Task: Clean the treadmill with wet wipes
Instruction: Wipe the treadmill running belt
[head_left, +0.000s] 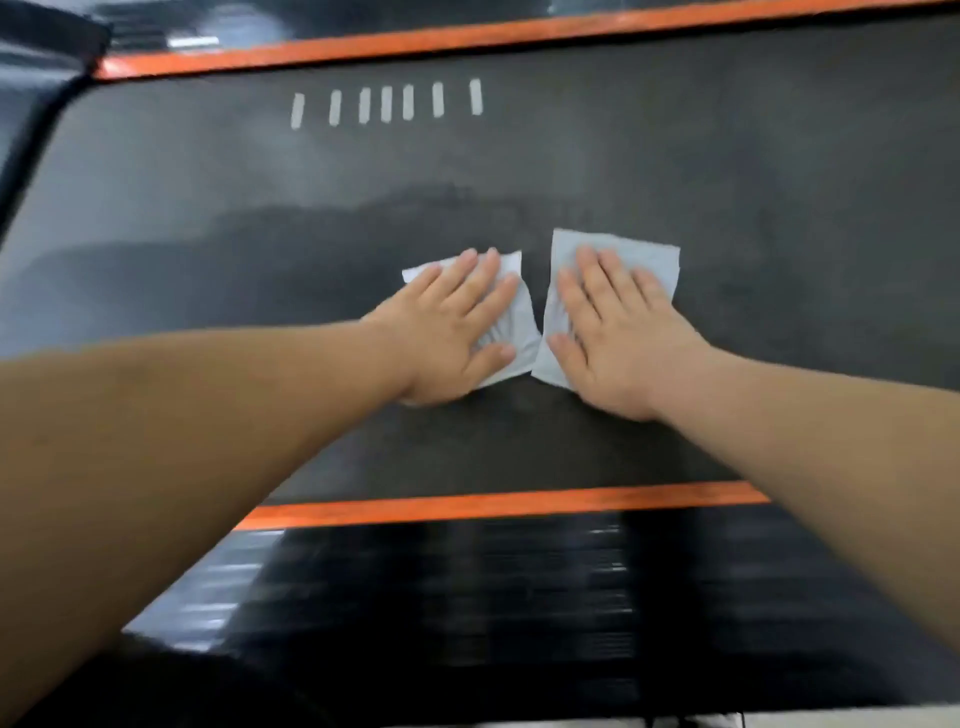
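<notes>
The belt (727, 156) is dark grey with a darker band mid-frame and seven white dashes (386, 104) toward the upper left, orange stripes (493, 505) edge it, the ribbed rail (467, 597) below is black, and both wipes (649, 265) are pale blue-white

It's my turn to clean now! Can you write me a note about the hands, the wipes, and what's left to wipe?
Hands: the left hand lies flat, fingers straight, pressing the left wipe onto the treadmill belt. The right hand presses the right wipe the same way.
Where: both wipes sit close together, mid-belt.
Done: a darker, damp-looking band runs from the hands leftward.
Left: the paler belt up by the white marks looks unwiped, probably also the near orange stripe and the black side rail.
</notes>
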